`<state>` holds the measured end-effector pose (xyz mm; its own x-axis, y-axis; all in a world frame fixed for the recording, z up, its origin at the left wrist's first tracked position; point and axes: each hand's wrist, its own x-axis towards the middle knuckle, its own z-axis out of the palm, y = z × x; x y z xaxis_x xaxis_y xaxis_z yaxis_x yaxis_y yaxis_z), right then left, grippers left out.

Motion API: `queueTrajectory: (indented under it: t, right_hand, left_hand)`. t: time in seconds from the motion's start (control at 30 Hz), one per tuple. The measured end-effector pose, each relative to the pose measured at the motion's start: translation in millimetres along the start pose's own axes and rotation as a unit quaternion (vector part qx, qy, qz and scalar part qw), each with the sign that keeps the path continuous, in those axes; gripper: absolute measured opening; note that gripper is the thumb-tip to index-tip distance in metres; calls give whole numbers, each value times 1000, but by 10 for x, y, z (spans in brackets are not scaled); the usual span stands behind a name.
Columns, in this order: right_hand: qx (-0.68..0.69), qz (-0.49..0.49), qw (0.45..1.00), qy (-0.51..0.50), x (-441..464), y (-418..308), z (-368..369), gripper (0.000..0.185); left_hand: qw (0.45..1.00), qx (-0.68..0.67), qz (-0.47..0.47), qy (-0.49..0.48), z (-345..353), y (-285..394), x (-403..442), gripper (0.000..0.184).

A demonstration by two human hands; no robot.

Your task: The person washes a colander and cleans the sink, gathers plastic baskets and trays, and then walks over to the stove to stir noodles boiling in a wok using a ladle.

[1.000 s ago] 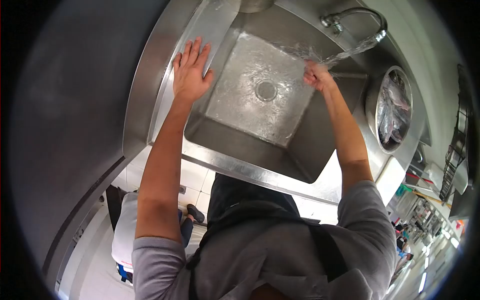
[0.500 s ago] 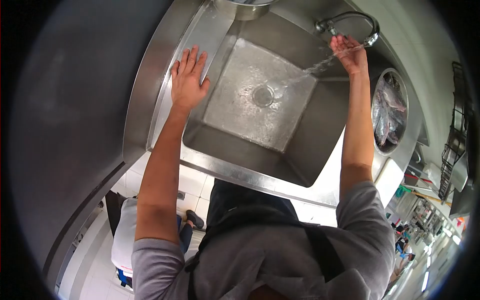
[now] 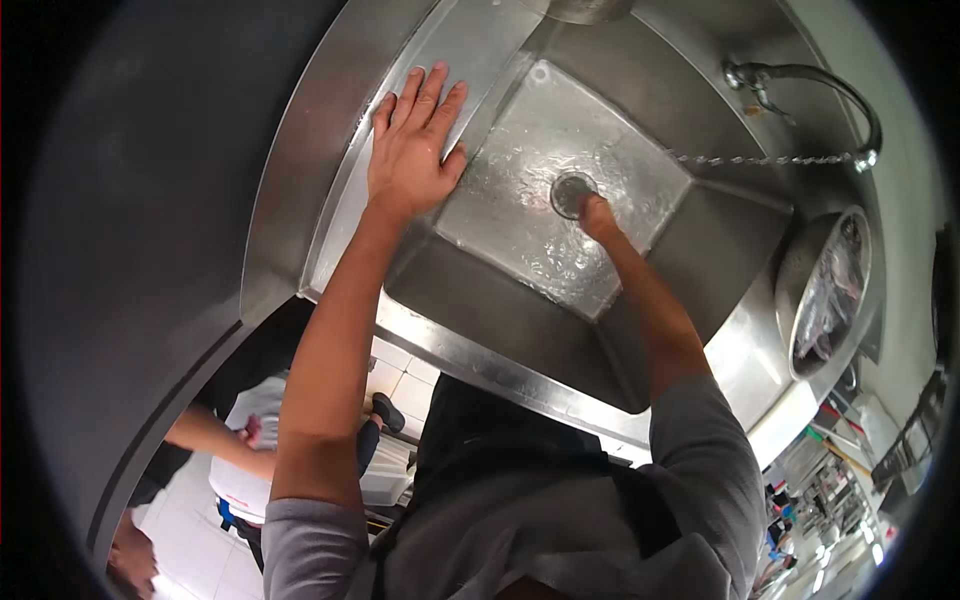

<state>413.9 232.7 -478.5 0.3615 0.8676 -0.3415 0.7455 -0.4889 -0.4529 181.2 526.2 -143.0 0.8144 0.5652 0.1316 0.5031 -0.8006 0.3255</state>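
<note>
Currently the drain (image 3: 568, 190) sits in the floor of the steel sink (image 3: 512, 318), directly at the fingertips of the right hand (image 3: 597, 214), which covers part of its near edge. That hand's fingers are mostly hidden, so how far they are open, or whether they grip anything, cannot be told. Well apart to the left, the left hand (image 3: 412, 172) lies flat on the counter (image 3: 470, 45) beside the basin, palm down, fingers spread, holding nothing. A curved faucet (image 3: 850, 90) stands at the far right, its thin twisting stream of water (image 3: 760, 160) crossing above the basin, clear of both hands. On the right, a metal bowl (image 3: 793, 285) of fish (image 3: 832, 290) rests near the sink's edge, with a white board (image 3: 785, 425) nearer the body. Another metal vessel (image 3: 588, 10) shows at the top edge, partly cut off. Lower left, a co-worker's arm (image 3: 222, 442) reaches across a white garment (image 3: 243, 487) bearing a small reddish marking, too small to read.
</note>
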Motion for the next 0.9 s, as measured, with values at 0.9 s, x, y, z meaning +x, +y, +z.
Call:
queueTrajectory:
  t: [0.9]
  right_hand:
    - [27, 144, 989, -36, 446, -114, 372, 27]
  left_hand:
    - [1000, 17, -14, -17, -9, 54, 28, 68]
